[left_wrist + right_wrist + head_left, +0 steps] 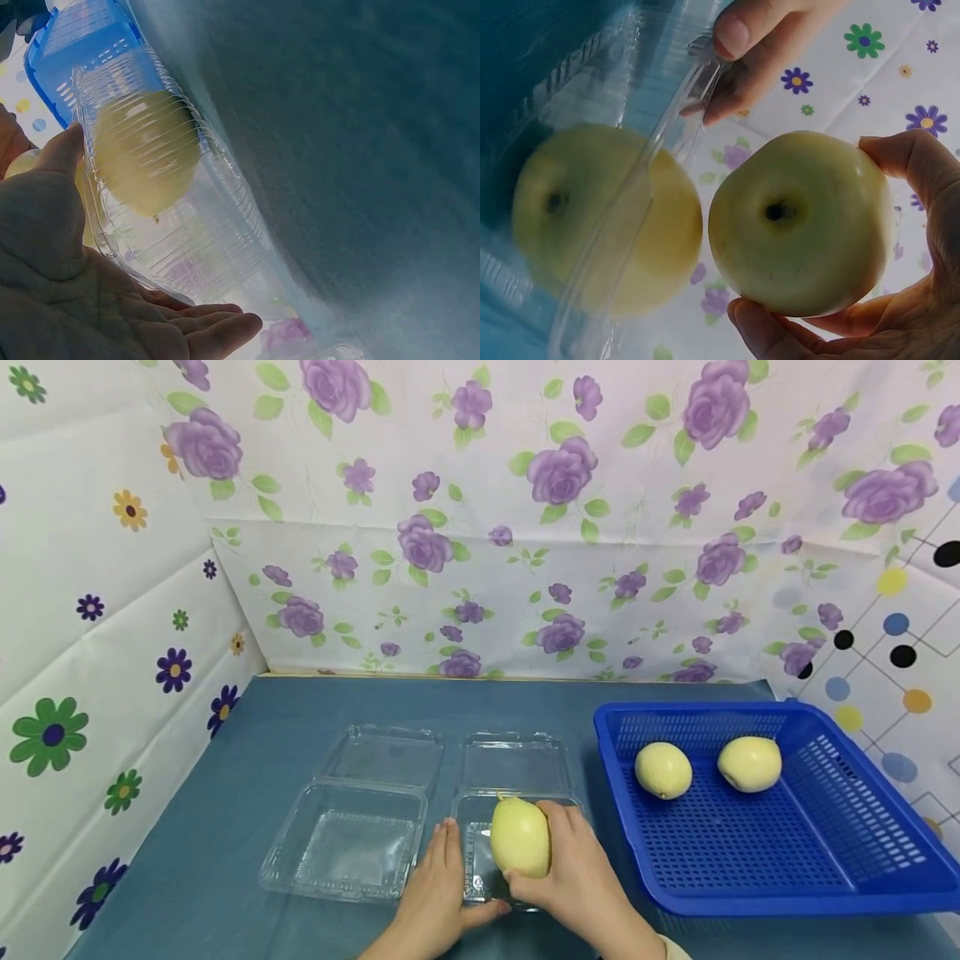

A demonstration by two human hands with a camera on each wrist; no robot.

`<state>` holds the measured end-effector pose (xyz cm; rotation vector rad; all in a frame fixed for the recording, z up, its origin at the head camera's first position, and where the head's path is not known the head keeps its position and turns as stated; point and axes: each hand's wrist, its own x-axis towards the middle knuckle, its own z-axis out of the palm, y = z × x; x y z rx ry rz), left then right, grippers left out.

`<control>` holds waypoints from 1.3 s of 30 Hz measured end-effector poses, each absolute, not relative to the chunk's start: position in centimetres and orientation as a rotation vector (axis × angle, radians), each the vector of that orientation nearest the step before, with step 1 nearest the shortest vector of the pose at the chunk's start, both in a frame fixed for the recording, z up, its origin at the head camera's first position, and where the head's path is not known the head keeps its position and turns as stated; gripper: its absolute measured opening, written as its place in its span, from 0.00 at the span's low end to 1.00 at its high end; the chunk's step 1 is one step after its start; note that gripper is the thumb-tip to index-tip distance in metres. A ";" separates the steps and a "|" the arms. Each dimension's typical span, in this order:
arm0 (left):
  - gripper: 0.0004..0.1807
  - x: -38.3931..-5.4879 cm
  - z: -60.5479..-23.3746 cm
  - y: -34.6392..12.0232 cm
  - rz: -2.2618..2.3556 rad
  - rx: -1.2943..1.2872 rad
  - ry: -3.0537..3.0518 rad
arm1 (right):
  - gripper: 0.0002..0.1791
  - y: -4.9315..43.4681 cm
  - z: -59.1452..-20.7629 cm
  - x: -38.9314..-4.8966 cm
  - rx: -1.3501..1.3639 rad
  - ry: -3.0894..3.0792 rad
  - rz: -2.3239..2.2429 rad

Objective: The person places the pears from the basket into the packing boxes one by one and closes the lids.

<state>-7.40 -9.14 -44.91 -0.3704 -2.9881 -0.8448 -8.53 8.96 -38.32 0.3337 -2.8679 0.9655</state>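
My right hand (pixel 573 877) holds a pale yellow pear (pixel 520 837) above the right-hand clear plastic box (pixel 476 860), thumb and fingers on opposite sides. Through the clear wall, a second pear (pixel 577 217) shows inside that box, beside the held pear (pixel 802 225) in the right wrist view. From above, the held pear mostly hides it. My left hand (pixel 438 893) rests against the box's near left corner, its fingers straight along the left side and the thumb at the front edge. In the left wrist view, the left palm (pixel 67 277) faces the box wall.
Another clear lidded box (pixel 352 847) stands open to the left, its lid (pixel 386 756) folded back. At right, a blue plastic basket (pixel 742 893) contains two pears (pixel 663 770). Flowered sheets (pixel 480 602) hang behind the blue-green table (pixel 225 860) and at its sides.
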 end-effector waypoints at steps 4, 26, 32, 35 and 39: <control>0.66 -7.4 -44.9 -9.1 -0.845 -0.378 -2.982 | 0.42 8.7 -38.5 -8.5 0.356 -2.883 0.973; 0.62 -7.3 -44.8 -9.2 -0.812 -0.382 -2.982 | 0.44 6.4 -40.3 -8.3 0.392 -2.827 0.786; 0.62 -7.4 -44.6 -9.3 -0.866 -0.369 -3.023 | 0.44 5.8 -40.7 -8.4 0.429 -2.835 0.773; 0.62 -7.4 -44.6 -9.3 -0.901 -0.368 -3.034 | 0.44 5.6 -41.0 -8.5 0.450 -2.826 0.765; 0.63 -7.3 -44.7 -9.2 -0.937 -0.369 -3.025 | 0.43 5.4 -41.4 -8.4 0.478 -2.766 0.720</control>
